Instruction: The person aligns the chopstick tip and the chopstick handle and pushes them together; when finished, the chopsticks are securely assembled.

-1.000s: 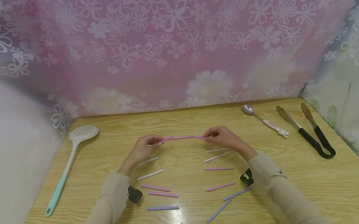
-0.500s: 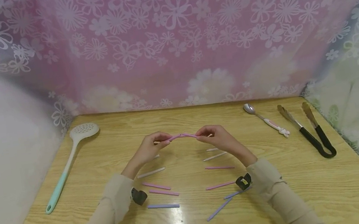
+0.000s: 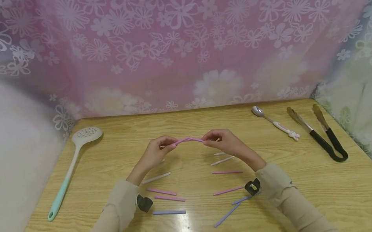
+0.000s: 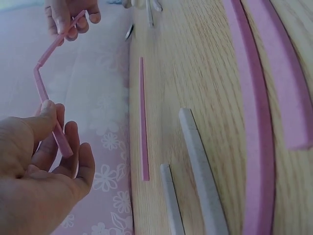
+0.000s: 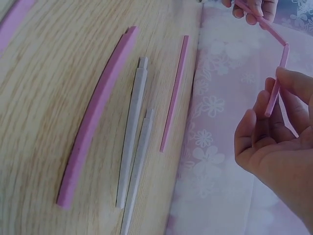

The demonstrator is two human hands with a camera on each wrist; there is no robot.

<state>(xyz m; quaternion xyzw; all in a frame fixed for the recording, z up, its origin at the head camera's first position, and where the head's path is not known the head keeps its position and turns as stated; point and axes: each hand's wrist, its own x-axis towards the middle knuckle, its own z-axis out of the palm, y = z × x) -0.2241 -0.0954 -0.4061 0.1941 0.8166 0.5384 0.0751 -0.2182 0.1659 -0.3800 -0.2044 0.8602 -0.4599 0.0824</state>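
Observation:
Above the far middle of the table, my left hand (image 3: 153,152) pinches a pink stick (image 4: 47,93) between thumb and fingers. Facing it, my right hand (image 3: 227,142) pinches a second pink stick (image 5: 283,58). The inner ends of these sticks meet at a shallow bend between the hands; whether one sits inside the other I cannot tell. Another pink stick (image 4: 143,122) lies on the table beyond the hands. Nearer me lie two loose columns of sticks: white (image 3: 156,178), pink (image 3: 227,172) and purple (image 3: 169,212). Some in the right column have narrowed tips, as on a white stick (image 5: 129,137).
A slotted skimmer (image 3: 67,178) with a turquoise handle end lies at the left. At the right are a spoon (image 3: 279,126) with a rabbit-shaped handle end and black-handled tongs (image 3: 326,146). A floral curtain (image 3: 177,53) hangs behind the wooden table (image 3: 326,199).
Both hands have moved toward each other, bringing the inner ends of the two held pink sticks from apart to meeting. Over the last half second the hands have hardly moved.

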